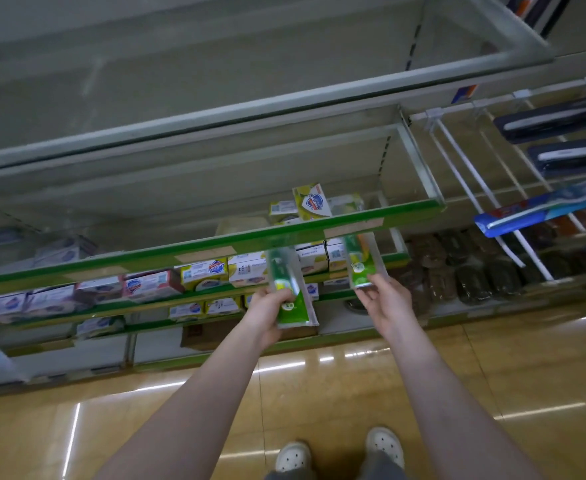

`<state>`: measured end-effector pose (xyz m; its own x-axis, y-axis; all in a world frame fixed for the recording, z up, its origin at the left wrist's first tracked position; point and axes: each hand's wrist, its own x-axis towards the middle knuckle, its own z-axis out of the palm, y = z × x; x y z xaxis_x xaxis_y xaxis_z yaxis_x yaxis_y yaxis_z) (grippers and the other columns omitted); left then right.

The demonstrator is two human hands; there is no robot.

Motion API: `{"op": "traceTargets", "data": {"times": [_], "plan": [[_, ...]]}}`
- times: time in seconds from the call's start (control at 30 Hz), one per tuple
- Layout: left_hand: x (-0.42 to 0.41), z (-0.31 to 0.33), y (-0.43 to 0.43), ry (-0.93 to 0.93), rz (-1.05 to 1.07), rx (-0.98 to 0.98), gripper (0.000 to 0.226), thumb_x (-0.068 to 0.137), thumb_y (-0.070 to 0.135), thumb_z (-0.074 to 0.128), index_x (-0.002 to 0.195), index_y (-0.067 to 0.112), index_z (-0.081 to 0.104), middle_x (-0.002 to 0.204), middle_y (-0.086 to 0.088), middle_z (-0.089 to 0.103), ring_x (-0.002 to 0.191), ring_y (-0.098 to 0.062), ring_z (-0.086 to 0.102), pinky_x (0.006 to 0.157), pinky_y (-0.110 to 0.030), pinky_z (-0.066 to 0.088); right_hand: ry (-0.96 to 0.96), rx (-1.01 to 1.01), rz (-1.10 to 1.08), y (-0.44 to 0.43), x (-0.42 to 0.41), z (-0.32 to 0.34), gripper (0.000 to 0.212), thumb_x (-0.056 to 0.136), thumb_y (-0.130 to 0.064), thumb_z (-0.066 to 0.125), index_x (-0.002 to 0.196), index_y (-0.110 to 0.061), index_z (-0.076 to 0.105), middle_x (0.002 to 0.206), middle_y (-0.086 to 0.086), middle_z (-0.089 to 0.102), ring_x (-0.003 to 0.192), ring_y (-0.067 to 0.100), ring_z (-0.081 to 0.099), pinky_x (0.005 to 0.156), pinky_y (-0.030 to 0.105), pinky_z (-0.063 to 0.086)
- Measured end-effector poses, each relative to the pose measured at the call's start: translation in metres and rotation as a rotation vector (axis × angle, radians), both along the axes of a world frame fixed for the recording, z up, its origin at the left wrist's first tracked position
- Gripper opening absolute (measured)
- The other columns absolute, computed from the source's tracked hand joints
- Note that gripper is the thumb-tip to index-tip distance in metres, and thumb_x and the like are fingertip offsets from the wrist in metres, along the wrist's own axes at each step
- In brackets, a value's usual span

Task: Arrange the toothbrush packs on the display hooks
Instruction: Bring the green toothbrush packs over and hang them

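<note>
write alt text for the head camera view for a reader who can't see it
A person's left hand grips one green toothbrush pack and the right hand pinches a second green pack, in front of shop shelves of soap boxes. To the right, white display hooks carry a blue toothbrush pack and two dark packs.

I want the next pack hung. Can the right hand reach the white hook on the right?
Probably yes: the right hand, pinching a green pack, is below and left of the white hook, with open air between; a blue pack hangs close.
</note>
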<state>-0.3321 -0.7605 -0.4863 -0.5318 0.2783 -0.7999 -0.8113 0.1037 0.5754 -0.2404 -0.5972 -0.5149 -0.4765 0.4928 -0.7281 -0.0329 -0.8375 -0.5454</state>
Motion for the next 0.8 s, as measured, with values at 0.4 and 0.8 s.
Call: {"op": "traceTargets", "data": {"times": [0.4, 0.8], "plan": [[0.033, 0.055, -0.029, -0.068, -0.201, -0.048, 0.029, 0.095, 0.018, 0.054, 0.122, 0.009, 0.047, 0.094, -0.016, 0.062, 0.08, -0.027, 0.062, 0.072, -0.04, 0.052, -0.147, 0.07, 0.192, -0.066, 0.059, 0.056, 0.037, 0.082, 0.018, 0.048, 0.114, -0.001, 0.051, 0.099, 0.015, 0.061, 0.089, 0.028, 0.061, 0.082, 0.044, 0.051], [0.08, 0.103, -0.052, 0.032, -0.463, -0.011, 0.035, 0.083, -0.002, 0.045, 0.117, 0.001, 0.052, 0.113, -0.025, 0.065, 0.088, -0.033, 0.066, 0.087, -0.045, 0.053, -0.199, 0.43, 0.292, -0.11, 0.121, 0.136, 0.017, 0.086, -0.014, 0.065, 0.102, -0.015, 0.063, 0.09, 0.005, 0.068, 0.087, 0.021, 0.064, 0.086, 0.039, 0.05]]}}
